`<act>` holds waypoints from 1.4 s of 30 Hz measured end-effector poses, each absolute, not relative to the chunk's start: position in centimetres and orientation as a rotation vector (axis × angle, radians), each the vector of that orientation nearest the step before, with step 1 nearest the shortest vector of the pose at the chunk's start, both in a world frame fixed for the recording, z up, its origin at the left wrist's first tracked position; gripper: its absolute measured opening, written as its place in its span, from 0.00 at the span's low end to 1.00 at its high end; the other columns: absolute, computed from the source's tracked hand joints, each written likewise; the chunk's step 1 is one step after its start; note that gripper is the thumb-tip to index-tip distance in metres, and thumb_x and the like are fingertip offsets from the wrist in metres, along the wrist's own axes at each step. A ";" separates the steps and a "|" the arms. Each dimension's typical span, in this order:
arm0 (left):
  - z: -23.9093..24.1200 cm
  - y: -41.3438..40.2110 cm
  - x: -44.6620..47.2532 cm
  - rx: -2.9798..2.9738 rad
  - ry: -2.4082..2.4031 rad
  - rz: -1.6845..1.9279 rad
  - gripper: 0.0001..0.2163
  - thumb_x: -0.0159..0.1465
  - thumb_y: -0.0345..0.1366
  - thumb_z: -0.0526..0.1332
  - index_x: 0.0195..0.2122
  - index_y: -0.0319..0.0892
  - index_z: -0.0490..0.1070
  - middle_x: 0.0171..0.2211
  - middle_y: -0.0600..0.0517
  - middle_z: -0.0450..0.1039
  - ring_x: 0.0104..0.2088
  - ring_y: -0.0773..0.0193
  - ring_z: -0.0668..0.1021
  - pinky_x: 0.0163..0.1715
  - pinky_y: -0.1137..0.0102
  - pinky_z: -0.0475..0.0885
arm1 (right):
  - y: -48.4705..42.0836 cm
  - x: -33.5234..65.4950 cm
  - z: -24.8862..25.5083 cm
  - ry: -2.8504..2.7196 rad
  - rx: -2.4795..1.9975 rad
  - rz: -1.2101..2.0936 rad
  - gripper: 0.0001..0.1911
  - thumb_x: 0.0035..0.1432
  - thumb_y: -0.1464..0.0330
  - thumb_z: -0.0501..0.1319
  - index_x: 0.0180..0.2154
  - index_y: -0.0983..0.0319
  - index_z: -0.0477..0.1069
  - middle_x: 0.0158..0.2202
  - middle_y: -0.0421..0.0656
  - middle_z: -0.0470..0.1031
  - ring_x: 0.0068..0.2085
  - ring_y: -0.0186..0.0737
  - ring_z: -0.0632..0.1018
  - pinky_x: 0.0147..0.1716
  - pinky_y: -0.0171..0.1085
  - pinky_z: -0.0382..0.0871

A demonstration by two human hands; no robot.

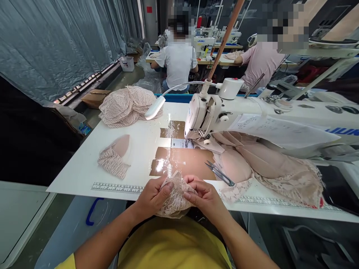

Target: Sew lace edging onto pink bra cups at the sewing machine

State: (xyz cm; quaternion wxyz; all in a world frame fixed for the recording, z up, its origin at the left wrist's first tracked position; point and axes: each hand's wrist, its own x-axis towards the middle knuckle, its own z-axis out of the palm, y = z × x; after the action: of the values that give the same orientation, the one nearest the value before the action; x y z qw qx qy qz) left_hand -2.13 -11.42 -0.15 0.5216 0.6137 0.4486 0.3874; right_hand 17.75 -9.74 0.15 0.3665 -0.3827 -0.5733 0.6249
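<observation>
Both of my hands pinch a beige lace bra cup [175,200] at the front edge of the sewing table. My left hand [154,194] has its thumb on top of the lace at the left side. On the opposite side my right hand [203,196] grips the lace between thumb and fingers. Thread snips [220,173] lie just beyond my right hand. Another lace-covered cup [114,157] rests alone on the left of the table. Behind it sits a pile of lace cups [127,106].
The white sewing machine [221,112] stands at centre right, with a lamp [155,107] on a bendable neck. Beige lace garments [269,168] lie under its arm. A printed ruler [117,187] runs along the table's front edge. Two people [179,59] sit at machines ahead.
</observation>
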 end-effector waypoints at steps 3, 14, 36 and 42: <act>-0.1 -11.5 -2.1 1.456 1.023 0.886 0.20 0.68 0.48 0.50 0.26 0.38 0.64 0.23 0.55 0.58 0.25 0.69 0.60 0.25 0.73 0.58 | -9.5 17.5 0.5 -1.494 -0.903 1.698 0.11 0.53 0.61 0.66 0.27 0.62 0.77 0.40 0.45 0.72 0.42 0.43 0.72 0.42 0.38 0.67; 0.1 -12.2 -3.0 0.342 0.620 1.111 0.27 0.57 0.57 0.62 0.48 0.41 0.71 0.44 0.45 0.73 0.44 0.56 0.75 0.45 0.64 0.71 | -9.9 17.5 -0.4 -0.823 -0.959 1.656 0.16 0.44 0.54 0.70 0.29 0.59 0.79 0.24 0.42 0.76 0.27 0.42 0.74 0.30 0.40 0.70; 3.6 -11.3 -7.4 1.563 1.002 0.857 0.29 0.52 0.38 0.70 0.55 0.46 0.66 0.56 0.45 0.65 0.55 0.50 0.67 0.54 0.61 0.64 | -7.5 16.4 1.7 -1.322 -0.951 1.885 0.13 0.46 0.62 0.71 0.25 0.62 0.71 0.23 0.37 0.71 0.24 0.32 0.69 0.24 0.31 0.63; 3.0 -10.2 -5.2 1.461 0.999 0.748 0.17 0.61 0.38 0.63 0.50 0.42 0.67 0.40 0.50 0.71 0.40 0.61 0.73 0.41 0.69 0.70 | -7.4 15.5 2.2 -1.679 -0.943 1.569 0.10 0.55 0.63 0.64 0.26 0.62 0.72 0.27 0.40 0.73 0.29 0.34 0.71 0.30 0.33 0.65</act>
State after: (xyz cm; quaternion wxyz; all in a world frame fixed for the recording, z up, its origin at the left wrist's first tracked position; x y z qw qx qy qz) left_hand -5.21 -10.22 3.03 0.5727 0.6233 0.4263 0.3190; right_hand 15.47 -7.37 2.17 0.3227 -0.3592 -0.6398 0.5979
